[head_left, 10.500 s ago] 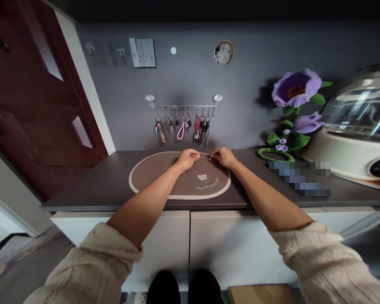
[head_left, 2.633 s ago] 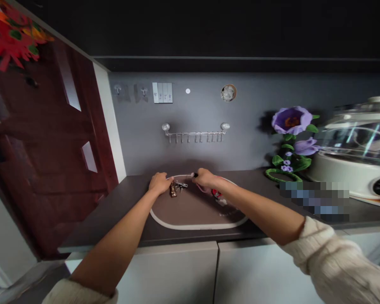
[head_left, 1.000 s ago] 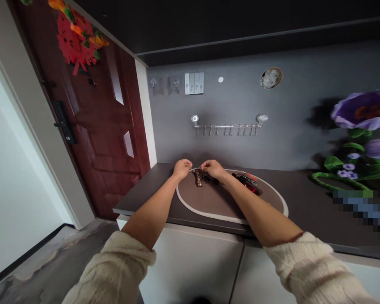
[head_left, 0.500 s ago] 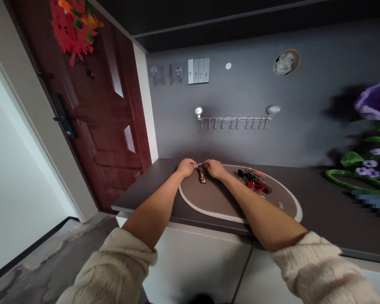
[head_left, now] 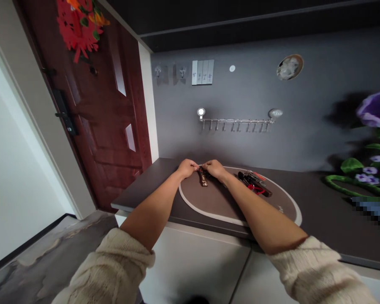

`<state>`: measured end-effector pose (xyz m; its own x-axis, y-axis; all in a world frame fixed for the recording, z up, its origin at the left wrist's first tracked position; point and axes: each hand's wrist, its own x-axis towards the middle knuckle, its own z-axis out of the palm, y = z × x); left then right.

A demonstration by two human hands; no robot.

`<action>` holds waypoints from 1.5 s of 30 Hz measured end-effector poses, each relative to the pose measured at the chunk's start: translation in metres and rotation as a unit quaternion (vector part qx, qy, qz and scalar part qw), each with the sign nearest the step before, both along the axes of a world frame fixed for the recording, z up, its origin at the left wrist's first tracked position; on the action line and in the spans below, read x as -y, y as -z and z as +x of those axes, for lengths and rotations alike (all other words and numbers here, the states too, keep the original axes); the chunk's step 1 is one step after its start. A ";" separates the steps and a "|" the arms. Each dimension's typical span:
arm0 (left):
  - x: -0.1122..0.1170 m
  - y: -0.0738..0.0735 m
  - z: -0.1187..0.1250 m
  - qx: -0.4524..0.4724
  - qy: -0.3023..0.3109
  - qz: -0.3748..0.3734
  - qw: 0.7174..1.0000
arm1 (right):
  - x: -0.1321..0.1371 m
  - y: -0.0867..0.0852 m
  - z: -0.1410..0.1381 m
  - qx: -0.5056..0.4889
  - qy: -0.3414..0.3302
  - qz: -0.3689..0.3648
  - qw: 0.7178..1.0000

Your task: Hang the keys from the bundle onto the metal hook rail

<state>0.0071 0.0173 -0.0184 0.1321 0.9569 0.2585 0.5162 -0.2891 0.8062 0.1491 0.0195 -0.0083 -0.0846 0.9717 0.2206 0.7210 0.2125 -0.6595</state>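
Both my hands meet over the left part of an oval brown mat (head_left: 218, 202) with a white rim. My left hand (head_left: 188, 168) is closed, its fingertips pinched at the top end of a brown strap-like piece with pale markings (head_left: 203, 179). My right hand (head_left: 214, 169) is closed at the same end, from the other side. A small dark bunch shows under its fingers, too small to make out. The strap's lower end hangs or lies toward me on the mat. To the right lies a pile of black and metal items (head_left: 253, 183) with a red loop.
The mat lies on a dark countertop (head_left: 323, 219) over white cabinet doors. A rail with several hooks (head_left: 236, 121) is fixed to the grey wall behind. Purple flowers (head_left: 376, 109) stand at the right. A dark red door (head_left: 110, 169) is at the left.
The view has shifted slightly. My left fingertips have come a little closer to my right hand at the strap's top. The pile on the right looks unchanged.
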 end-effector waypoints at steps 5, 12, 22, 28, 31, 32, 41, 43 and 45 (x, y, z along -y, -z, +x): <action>0.000 0.000 0.000 0.023 0.031 -0.012 0.999 | -0.002 0.004 0.001 -0.048 0.045 0.013 0.998; 0.006 -0.004 0.000 0.080 0.066 -0.037 0.994 | -0.004 0.008 0.001 -0.163 0.010 -0.003 0.987; 0.006 -0.013 -0.003 0.099 -0.017 0.045 0.994 | 0.002 0.002 0.000 -0.214 -0.043 0.009 0.976; 0.009 -0.018 -0.003 0.017 0.034 0.128 0.991 | 0.005 -0.006 -0.001 -0.217 -0.061 0.058 0.972; 0.013 -0.023 -0.003 -0.003 0.035 0.150 0.988 | 0.006 -0.010 0.000 -0.223 -0.077 0.082 0.968; 0.014 -0.025 -0.003 -0.002 0.033 0.154 0.987 | 0.006 -0.011 0.000 -0.223 -0.083 0.092 0.967; 0.011 -0.028 0.000 0.079 0.019 0.152 0.985 | 0.007 -0.016 0.001 -0.276 -0.120 0.099 0.948; 0.010 -0.027 0.001 0.112 0.018 0.144 0.983 | 0.007 -0.016 0.001 -0.274 -0.119 0.100 0.949; 0.010 -0.027 0.002 0.143 0.021 0.139 0.980 | 0.008 -0.017 0.002 -0.273 -0.119 0.099 0.949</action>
<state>0.0086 0.0073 0.0083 0.0547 0.8400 0.5399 0.2636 -0.5337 0.8036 0.1506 0.0113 0.0084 -0.1176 0.8741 0.4713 0.1990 0.4857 -0.8512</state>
